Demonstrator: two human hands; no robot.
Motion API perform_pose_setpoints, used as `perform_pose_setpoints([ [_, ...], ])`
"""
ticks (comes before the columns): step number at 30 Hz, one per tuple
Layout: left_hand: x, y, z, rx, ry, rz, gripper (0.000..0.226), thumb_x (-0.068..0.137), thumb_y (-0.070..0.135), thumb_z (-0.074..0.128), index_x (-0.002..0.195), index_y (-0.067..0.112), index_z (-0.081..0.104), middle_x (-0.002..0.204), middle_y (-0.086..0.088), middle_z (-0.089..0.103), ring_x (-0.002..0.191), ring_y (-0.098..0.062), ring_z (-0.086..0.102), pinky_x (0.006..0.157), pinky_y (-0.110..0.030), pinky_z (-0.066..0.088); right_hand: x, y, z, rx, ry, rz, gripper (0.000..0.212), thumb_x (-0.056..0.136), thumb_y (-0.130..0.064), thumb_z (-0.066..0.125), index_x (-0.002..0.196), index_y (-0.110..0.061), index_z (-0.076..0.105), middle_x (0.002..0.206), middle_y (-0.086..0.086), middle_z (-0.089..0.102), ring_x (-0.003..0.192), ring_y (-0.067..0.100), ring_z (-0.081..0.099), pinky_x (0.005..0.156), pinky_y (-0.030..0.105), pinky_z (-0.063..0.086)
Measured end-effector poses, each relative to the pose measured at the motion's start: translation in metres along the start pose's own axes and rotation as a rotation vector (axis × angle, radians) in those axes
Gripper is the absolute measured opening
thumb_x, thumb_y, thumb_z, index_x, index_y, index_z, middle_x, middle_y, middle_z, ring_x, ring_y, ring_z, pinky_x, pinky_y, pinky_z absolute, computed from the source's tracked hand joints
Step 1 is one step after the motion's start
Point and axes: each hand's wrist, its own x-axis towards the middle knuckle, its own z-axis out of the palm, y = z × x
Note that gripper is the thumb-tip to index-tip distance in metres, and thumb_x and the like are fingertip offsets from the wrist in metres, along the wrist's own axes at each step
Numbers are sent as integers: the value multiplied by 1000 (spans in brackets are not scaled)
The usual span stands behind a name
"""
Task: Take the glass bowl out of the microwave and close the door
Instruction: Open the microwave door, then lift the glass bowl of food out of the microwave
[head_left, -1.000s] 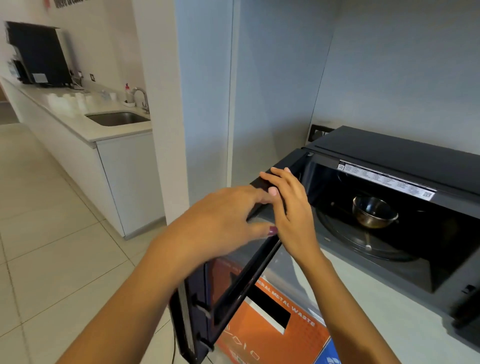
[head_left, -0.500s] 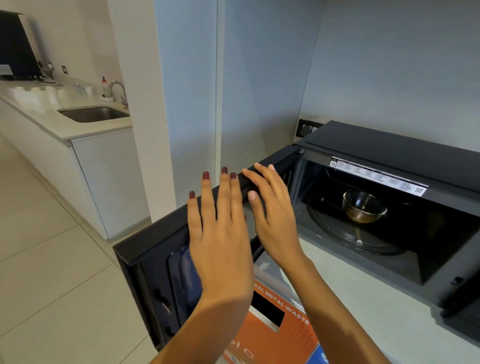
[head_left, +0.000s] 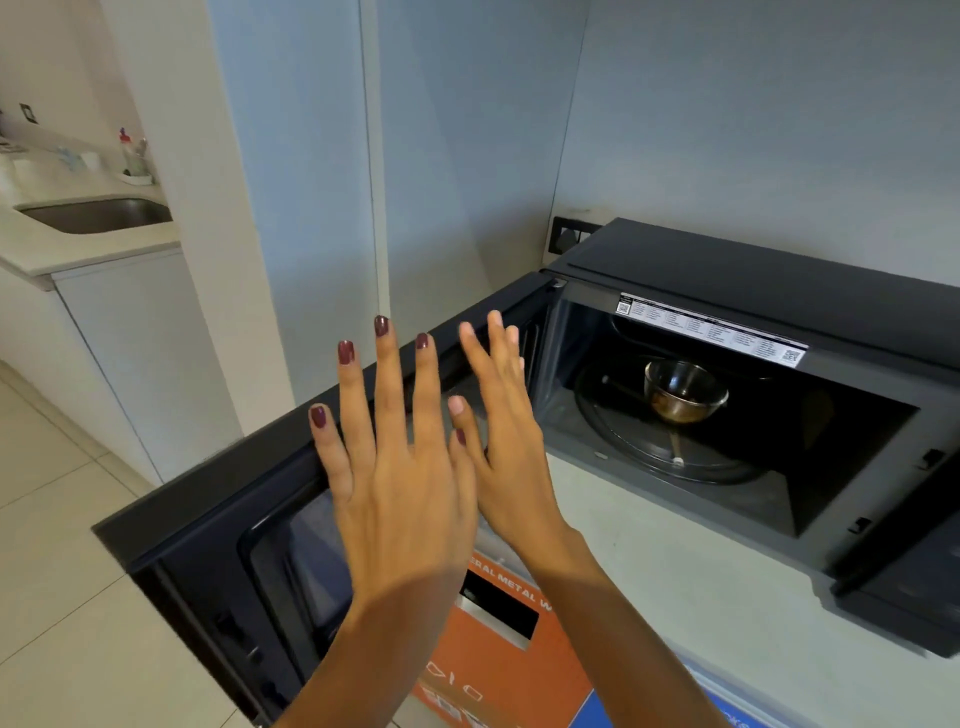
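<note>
A black microwave (head_left: 779, 275) stands on a pale counter with its door (head_left: 208, 519) swung wide open to the left. Inside, a small glass bowl (head_left: 683, 392) sits on the round turntable, towards the back. My left hand (head_left: 400, 467) is flat with fingers spread, in front of the door's top edge. My right hand (head_left: 501, 431) is beside it, fingers apart and slightly blurred, just left of the microwave's opening. Neither hand holds anything, and both are well short of the bowl.
Below the counter edge stands an orange bin (head_left: 493, 654) with a slot, labelled for metal waste. A white pillar (head_left: 208, 260) rises left of the microwave. Further left, a counter with a steel sink (head_left: 98, 214) and bottles runs along the wall.
My left hand let go of the door's top edge and spread flat. The door swung further open. My right hand lifted off the door and opened towards the cavity.
</note>
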Motion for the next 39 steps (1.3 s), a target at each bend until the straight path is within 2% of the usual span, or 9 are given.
perform_pose_setpoints([
  [4,-12,11,16,-237,-28,16,64,91,25,38,150,14,19,160,-10,7,146,-17,-17,116,-41,-13,-21,15,-5,-28,133,96,60,100,-13,45,152,-17,16,162,-13,0,149,6,-6,124,37,10],
  [8,-30,20,42,-317,-65,33,68,85,13,48,149,12,25,160,-11,11,148,-24,-6,119,-42,-8,-40,40,-18,-121,214,133,60,98,-9,46,151,-13,18,163,-6,5,150,10,-3,122,43,14],
  [12,-47,32,71,-369,-131,68,74,80,-3,56,147,13,29,159,-12,13,148,-27,2,119,-38,-9,-59,66,-34,-234,261,192,58,97,-6,45,150,-13,22,162,-4,12,150,9,1,123,33,8],
  [18,-62,50,123,-439,-290,110,71,85,3,54,149,17,24,160,-1,7,148,-20,-6,117,-40,-12,-91,122,-52,-489,435,180,43,93,-3,46,137,0,45,146,9,44,146,7,24,119,39,28],
  [22,-74,67,162,-498,-334,155,60,89,10,37,148,10,26,160,-8,14,148,-27,3,120,-46,-4,-104,155,-65,-553,488,233,44,93,-10,44,137,-2,43,142,2,41,145,-5,13,120,32,22],
  [28,-76,99,206,-698,-349,130,63,91,-1,45,149,5,20,161,-9,8,148,-23,4,121,-39,2,-105,196,-86,-527,518,356,48,89,-2,52,136,-2,45,143,12,48,141,23,35,121,27,19],
  [33,-69,126,238,-822,-377,130,65,93,7,49,149,6,17,161,-8,3,148,-19,4,120,-30,13,-87,222,-100,-431,673,498,45,92,-6,53,137,-14,48,144,-4,46,141,5,26,118,15,10],
  [37,-57,146,255,-899,-387,160,64,93,8,50,149,8,20,161,-4,3,147,-11,5,113,-8,6,-54,248,-122,-561,721,573,46,92,-16,58,136,-15,47,141,2,50,137,18,37,118,36,26],
  [39,-47,153,263,-943,-388,173,63,94,8,51,149,7,21,162,-5,3,147,-10,6,115,-10,9,-40,253,-134,-604,699,591,49,91,-23,61,136,-14,46,136,6,53,132,22,42,113,38,34],
])
